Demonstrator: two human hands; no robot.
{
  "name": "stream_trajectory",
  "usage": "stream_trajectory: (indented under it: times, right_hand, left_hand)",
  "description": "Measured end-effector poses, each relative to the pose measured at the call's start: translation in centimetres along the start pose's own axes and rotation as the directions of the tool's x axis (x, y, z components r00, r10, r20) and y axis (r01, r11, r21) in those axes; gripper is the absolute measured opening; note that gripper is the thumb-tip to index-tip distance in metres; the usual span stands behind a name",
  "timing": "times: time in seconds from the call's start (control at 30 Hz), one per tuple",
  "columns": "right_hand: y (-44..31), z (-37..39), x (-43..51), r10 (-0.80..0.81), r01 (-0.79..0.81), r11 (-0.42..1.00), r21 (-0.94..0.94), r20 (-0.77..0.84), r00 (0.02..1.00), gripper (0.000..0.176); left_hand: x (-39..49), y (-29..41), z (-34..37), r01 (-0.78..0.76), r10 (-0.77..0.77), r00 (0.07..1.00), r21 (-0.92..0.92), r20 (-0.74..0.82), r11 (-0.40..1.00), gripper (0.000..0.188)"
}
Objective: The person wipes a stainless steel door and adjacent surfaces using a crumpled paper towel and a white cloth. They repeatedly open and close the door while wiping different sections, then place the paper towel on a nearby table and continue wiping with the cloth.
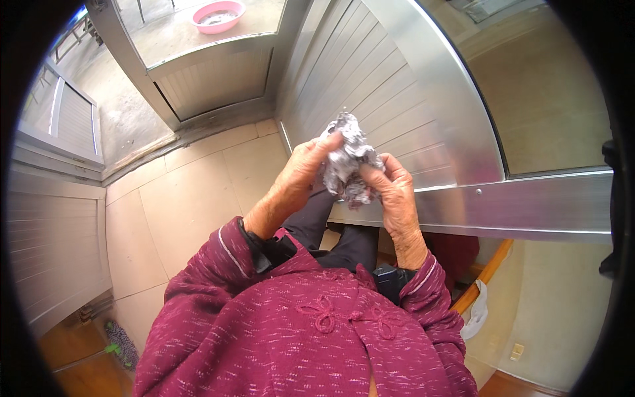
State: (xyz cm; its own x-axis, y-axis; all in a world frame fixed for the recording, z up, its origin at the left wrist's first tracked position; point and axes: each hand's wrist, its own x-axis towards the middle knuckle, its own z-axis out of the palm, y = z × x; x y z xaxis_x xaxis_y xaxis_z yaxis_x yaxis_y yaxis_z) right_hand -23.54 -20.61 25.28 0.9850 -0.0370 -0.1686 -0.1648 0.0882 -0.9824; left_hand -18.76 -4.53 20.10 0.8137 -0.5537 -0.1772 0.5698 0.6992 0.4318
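A crumpled, grey-and-white wad of what looks like printed paper is held up between both hands in front of a metal door. My left hand grips its left side, the thumb pressed on the upper part. From the right, my right hand pinches the wad's lower edge between thumb and fingers. Close behind the hands stands the ribbed lower panel of the silver metal door. Above that panel's frame sits a glass pane. The fingers behind the wad are partly hidden.
A second framed door panel stands ahead, with a threshold beside it. Outside, a pink basin rests on concrete. Tiled floor lies to the left. A wooden rail with a white cloth is at the right.
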Motion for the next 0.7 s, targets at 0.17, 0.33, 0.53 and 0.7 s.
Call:
stream_trajectory:
  times: [0.17, 0.33, 0.53, 0.7]
  right_hand:
    - [0.7, -0.5, 0.9, 0.108, -0.087, 0.939, 0.333, -0.046, 0.993, 0.010]
    - [2.1, -0.3, 1.3, 0.187, -0.143, 0.914, 0.380, -0.081, 0.979, 0.031]
    - [3.8, 0.3, 1.6, 0.163, -0.158, 0.941, 0.299, 0.008, 0.987, 0.041]
    - [4.0, -0.4, 1.9, 0.092, -0.175, 0.885, 0.432, 0.208, 0.974, 0.033]
  left_hand:
    - [0.3, 0.4, -2.0, 0.159, -0.144, 0.987, -0.277, 0.074, 0.948, 0.035]
    - [-0.5, 0.7, -3.2, 0.141, -0.147, 0.989, -0.130, -0.036, 0.982, 0.054]
    - [-1.8, 1.7, -2.7, -0.097, 0.084, 0.995, 0.356, 0.051, 0.930, 0.065]
    - [-2.0, 1.5, -2.8, 0.069, -0.063, 0.995, 0.087, -0.073, 0.994, 0.036]
